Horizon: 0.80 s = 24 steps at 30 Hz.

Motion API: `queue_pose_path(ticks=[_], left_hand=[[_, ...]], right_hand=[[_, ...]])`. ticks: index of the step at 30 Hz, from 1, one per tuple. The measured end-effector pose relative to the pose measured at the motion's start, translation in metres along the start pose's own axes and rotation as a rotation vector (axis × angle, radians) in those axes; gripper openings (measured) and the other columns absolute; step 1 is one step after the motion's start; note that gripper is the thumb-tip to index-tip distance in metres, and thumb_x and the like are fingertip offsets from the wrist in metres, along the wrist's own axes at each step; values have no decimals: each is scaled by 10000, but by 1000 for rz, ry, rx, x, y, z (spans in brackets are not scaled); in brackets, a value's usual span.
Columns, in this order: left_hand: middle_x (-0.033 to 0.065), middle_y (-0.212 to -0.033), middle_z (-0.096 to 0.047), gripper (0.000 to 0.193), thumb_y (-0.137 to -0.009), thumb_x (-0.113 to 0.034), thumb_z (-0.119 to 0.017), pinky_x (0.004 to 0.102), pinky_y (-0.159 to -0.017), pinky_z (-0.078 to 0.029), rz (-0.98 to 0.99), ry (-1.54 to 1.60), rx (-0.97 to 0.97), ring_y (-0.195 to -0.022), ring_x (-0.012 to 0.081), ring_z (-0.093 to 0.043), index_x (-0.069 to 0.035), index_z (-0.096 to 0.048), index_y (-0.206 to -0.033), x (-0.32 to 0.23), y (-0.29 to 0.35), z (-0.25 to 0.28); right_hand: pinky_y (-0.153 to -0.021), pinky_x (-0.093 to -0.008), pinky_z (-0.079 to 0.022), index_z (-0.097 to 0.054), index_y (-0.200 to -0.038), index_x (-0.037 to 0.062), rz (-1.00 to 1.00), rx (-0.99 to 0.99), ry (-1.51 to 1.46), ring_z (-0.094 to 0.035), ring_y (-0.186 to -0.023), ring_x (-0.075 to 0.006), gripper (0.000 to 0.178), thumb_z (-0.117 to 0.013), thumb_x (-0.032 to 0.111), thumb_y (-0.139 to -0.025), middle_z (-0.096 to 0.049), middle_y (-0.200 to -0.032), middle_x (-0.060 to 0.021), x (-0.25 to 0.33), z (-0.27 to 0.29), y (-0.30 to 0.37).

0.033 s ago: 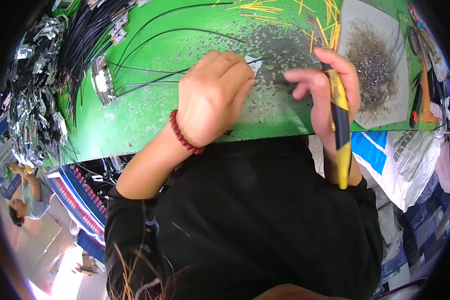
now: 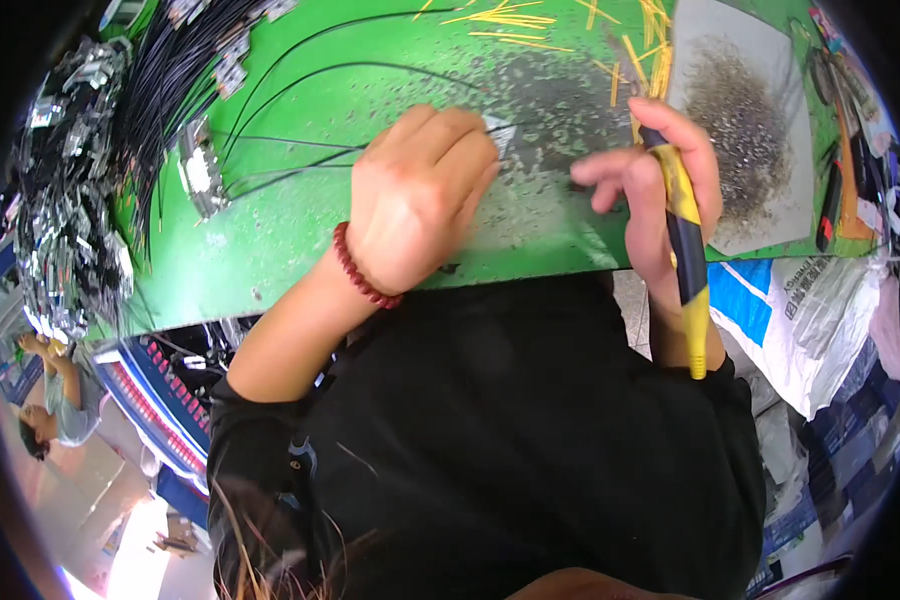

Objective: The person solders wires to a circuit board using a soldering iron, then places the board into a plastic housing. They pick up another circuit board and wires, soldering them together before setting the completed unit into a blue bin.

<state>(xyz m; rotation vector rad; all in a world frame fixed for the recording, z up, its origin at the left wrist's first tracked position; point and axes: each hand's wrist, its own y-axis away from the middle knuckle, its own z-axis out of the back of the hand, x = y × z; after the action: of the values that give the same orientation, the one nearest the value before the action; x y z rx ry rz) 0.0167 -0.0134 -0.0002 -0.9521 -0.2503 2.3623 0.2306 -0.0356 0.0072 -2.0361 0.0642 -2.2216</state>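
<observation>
The left hand (image 2: 420,190) is curled, its fingers together, over some black wires (image 2: 345,156). Its fingertips are hidden, so I cannot tell if this grip is clamped on the wires. Just beside its knuckles, a small pale piece (image 2: 501,132) lies on the worktop (image 2: 300,240), which is green and worn.

The right hand (image 2: 660,180) has its grip closed around a yellow-and-black tool (image 2: 687,245), whose thin end points toward the body; some of its fingers are blurred and stretched toward the left hand.

The wires run leftward to a silver metal part (image 2: 202,168), and seem to be attached there. So this one part appears to be in work, not finished. Farther left, there is a bundle of dark wires (image 2: 170,90) and a heap of silver parts (image 2: 70,200); which of these are done and which are left, I cannot judge. Yellow sticks (image 2: 520,41) lie at the far edge, and at right a pale sheet (image 2: 690,60) carries dark crumbs (image 2: 745,130).
</observation>
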Motion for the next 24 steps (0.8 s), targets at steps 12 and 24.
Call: queue_pose_path(ticks=[12, 24], left_hand=[[139, -868, -632, 113, -710, 47, -698, 339, -626, -528, 1, -80, 9, -719, 279, -633, 10, -618, -780, 6, -19, -16], [132, -822, -611, 133, -699, 105, -691, 309, -593, -502, 62, -25, 66, -680, 249, -611, 16, -634, -780, -4, -11, -14]], right_hand=[[-560, -177, -380, -593, -997, -28, 154, -714, 75, -460, -598, -40, 203, -587, 75, -822, -562, -759, -17, -16, 149, 15], [-613, -210, -442, -575, -869, 19, 93, -656, 225, -569, -654, -85, 108, -665, 36, -813, -608, -754, -34, -42, 193, -27]])
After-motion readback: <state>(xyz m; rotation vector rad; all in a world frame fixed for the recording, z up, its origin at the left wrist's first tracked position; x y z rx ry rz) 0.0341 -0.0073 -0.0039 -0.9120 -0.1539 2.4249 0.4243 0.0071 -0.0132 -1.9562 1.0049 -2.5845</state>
